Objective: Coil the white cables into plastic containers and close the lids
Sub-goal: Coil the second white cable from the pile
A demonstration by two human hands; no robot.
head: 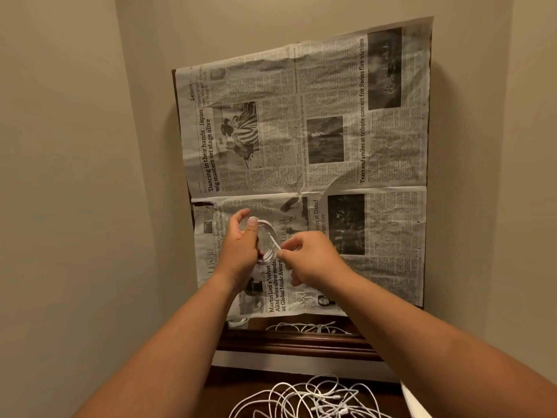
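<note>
My left hand [241, 245] holds a small coil of white cable [269, 236] above the newspaper, thumb pressed on the top of the loops. My right hand [310, 257] pinches the loose end of that same cable just to the right of the coil. A tangle of more white cables [313, 398] lies at the bottom of the view, below my forearms. Another bunch of white cable [310, 327] shows at the near edge of the newspaper. A clear plastic container [238, 322] peeks out by my left forearm, mostly hidden.
A spread newspaper [346, 140] covers the dark wooden tabletop [289, 340], which sits in a corner between beige walls. A white flat edge [417, 399] shows at the bottom right.
</note>
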